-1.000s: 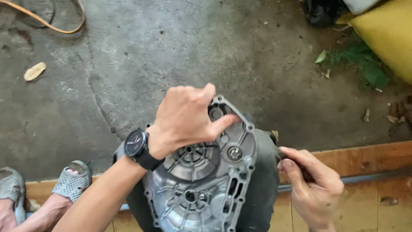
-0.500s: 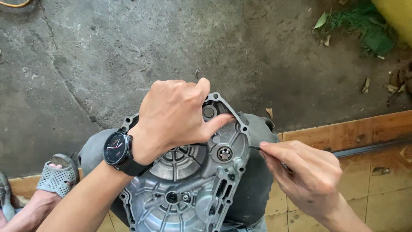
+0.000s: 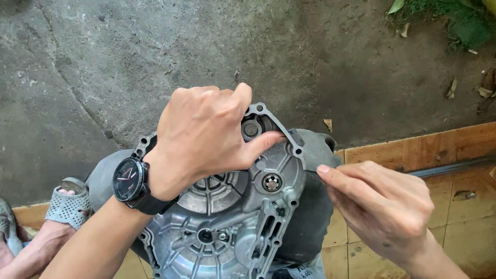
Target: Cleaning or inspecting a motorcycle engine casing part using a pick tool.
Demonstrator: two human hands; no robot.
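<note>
The cover (image 3: pixel 227 217), a cast metal engine part, stands tilted up in the lower middle of the view, its ribbed inner face toward the camera. The left hand (image 3: pixel 206 134) lies over its upper half, palm down, fingers curled over the far rim and the thumb stretched right along the top edge beside a round bore; it grips the cover there. The right hand (image 3: pixel 382 201) comes in from the lower right, fingers pressed together and pointing left, the fingertips (image 3: pixel 324 170) touching the cover's right rim where a dark gasket (image 3: pixel 310 206) runs along the edge. Whether it pinches the gasket or only touches it cannot be told.

The cover is dull silver with radial ribs, a small bearing (image 3: pixel 272 182) near the middle, bolt holes around a flanged rim, and slotted openings lower down. A black round watch (image 3: pixel 128 179) sits on the left wrist. The ground behind is rough grey concrete (image 3: pixel 129 62); tan tiles (image 3: pixel 454 155) lie at right. A foot in a grey sandal (image 3: pixel 67 206) shows at left.
</note>
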